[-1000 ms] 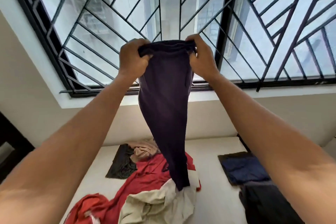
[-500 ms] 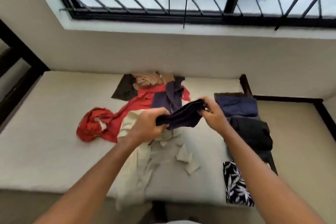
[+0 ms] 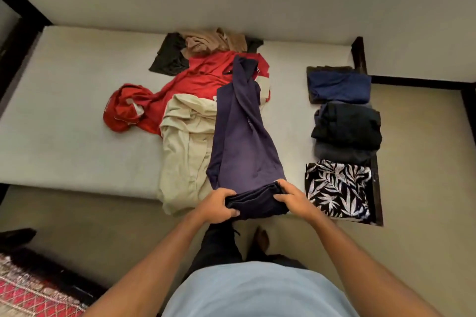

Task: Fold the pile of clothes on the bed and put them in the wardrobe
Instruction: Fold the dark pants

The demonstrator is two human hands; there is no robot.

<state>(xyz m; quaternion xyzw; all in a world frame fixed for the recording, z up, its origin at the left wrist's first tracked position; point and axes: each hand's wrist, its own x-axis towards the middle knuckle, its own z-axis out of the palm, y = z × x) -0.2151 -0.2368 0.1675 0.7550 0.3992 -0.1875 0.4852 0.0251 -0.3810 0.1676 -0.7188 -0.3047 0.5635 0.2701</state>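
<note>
- A red patterned rug (image 3: 31,288) lies on the floor at 8 o'clock in the view.
- The bed (image 3: 64,116), with a pale mattress, runs across the view from 9 to 3 o'clock.
- The unfolded pile sits mid-mattress. A red garment (image 3: 159,95) spreads toward 10 o'clock of the purple garment (image 3: 242,141). A dark garment (image 3: 170,56) and a tan garment (image 3: 213,42) are bunched at 11 to 12 o'clock by the wall.
- A beige garment (image 3: 185,141) touches the purple one's left edge at 9 o'clock and droops over the near bed edge.
- The left hand (image 3: 219,204) is clenched round the left corner of the purple garment's near end, at 6 o'clock.
- The purple garment lies stretched from the hands toward 12 o'clock, with its far end over the red garment.
- The right hand (image 3: 293,199) grasps the right corner, fingers curled into the fabric.
- At 3 o'clock, apart from it, three folded pieces lie in a row: navy folded piece (image 3: 340,85) farthest, black folded piece (image 3: 347,128) in the middle, leaf-print folded piece (image 3: 337,188) nearest.
</note>
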